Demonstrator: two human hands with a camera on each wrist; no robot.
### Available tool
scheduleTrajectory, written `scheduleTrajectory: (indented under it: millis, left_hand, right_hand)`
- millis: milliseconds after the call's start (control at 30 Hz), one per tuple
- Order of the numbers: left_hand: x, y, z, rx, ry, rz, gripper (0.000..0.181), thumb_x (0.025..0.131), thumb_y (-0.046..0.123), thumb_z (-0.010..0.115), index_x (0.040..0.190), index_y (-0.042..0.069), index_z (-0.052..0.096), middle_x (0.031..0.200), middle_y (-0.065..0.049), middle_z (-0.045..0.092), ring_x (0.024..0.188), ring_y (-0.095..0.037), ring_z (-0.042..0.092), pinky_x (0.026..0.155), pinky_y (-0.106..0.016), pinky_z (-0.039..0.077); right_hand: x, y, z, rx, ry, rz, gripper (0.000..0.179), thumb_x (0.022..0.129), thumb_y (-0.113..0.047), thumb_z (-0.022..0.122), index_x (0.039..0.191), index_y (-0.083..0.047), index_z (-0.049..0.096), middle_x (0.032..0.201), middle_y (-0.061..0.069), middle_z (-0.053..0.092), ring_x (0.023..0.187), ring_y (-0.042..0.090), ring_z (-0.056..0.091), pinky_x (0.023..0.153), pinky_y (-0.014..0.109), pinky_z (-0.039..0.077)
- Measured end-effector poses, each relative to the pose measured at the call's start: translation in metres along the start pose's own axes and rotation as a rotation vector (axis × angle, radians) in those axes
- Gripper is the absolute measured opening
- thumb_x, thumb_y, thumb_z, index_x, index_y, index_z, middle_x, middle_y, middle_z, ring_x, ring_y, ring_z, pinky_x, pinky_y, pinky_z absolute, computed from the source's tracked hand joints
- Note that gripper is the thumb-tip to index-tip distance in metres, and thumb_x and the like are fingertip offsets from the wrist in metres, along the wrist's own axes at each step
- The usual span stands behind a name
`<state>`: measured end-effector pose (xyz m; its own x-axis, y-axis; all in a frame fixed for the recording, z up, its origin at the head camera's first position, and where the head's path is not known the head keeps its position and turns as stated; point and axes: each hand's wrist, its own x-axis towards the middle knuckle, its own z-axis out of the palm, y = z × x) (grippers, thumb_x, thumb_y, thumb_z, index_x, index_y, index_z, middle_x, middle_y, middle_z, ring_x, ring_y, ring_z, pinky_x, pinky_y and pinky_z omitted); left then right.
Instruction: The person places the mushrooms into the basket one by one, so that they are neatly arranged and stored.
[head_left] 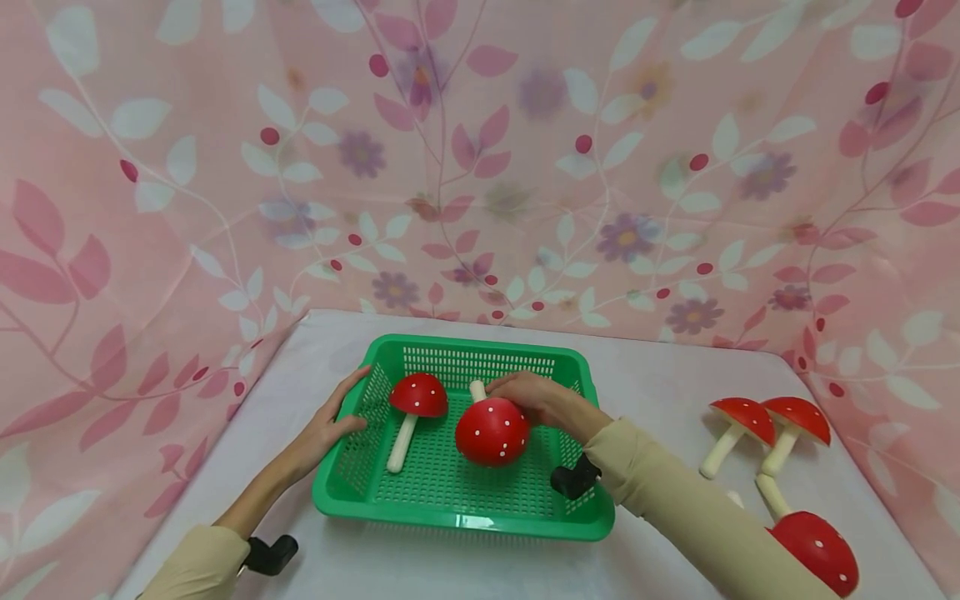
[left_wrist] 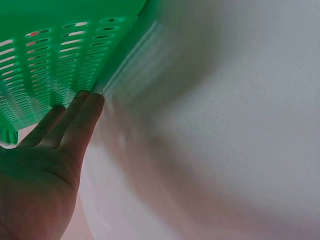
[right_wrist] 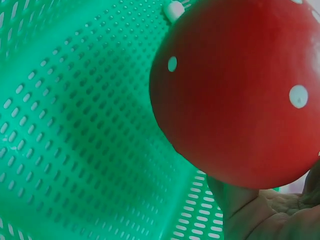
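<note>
A green plastic basket [head_left: 465, 521] with slotted walls stands on the white cloth. My left hand [head_left: 327, 427] holds its left side, thumb over the rim; the left wrist view shows straight fingers [left_wrist: 82, 122] against the outer wall. Inside, a red toy mushroom [head_left: 418, 395] with white dots lies with its pale stem toward the front. My right hand [head_left: 536, 396] reaches over the right side and grips a second toy mushroom [head_left: 492, 432], whose cap faces me. That cap hides most of the right fingers, and in the right wrist view it covers much of the picture.
Right of the basket lie more toy mushrooms: two side by side [head_left: 742, 417] and one nearer [head_left: 817, 550], partly behind the right sleeve [head_left: 697, 500]. A pale stem end [head_left: 735, 498] peeks out by that sleeve. A pink floral curtain [head_left: 480, 167] closes off the back.
</note>
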<state>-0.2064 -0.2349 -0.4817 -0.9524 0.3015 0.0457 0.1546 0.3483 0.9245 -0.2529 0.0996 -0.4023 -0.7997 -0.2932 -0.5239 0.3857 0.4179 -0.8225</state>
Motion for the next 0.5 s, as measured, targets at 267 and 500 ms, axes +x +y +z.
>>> scheduleTrajectory:
  millis: [267,500]
  left_hand:
    - [0.001,0.001,0.0,-0.008,-0.001,0.0,0.075,0.094,0.017,0.05,0.159,0.03,0.016,0.164,-0.015,0.011,0.136,-0.045,0.034,0.097,-0.059,0.041]
    - [0.001,0.002,0.0,-0.012,-0.007,0.007,0.075,0.094,0.018,0.05,0.159,0.029,0.015,0.164,-0.015,0.011,0.137,-0.044,0.034,0.097,-0.058,0.041]
  right_hand:
    - [0.004,0.001,0.011,-0.002,-0.164,0.065,0.016,0.088,-0.019,0.067,0.094,-0.004,0.066,0.089,0.009,0.065,0.084,0.024,0.063,0.071,0.035,0.059]
    - [0.004,0.002,0.023,-0.016,-0.199,0.122,0.019,0.085,-0.021,0.073,0.092,-0.005,0.065,0.087,0.009,0.067,0.082,0.025,0.065,0.074,0.039,0.059]
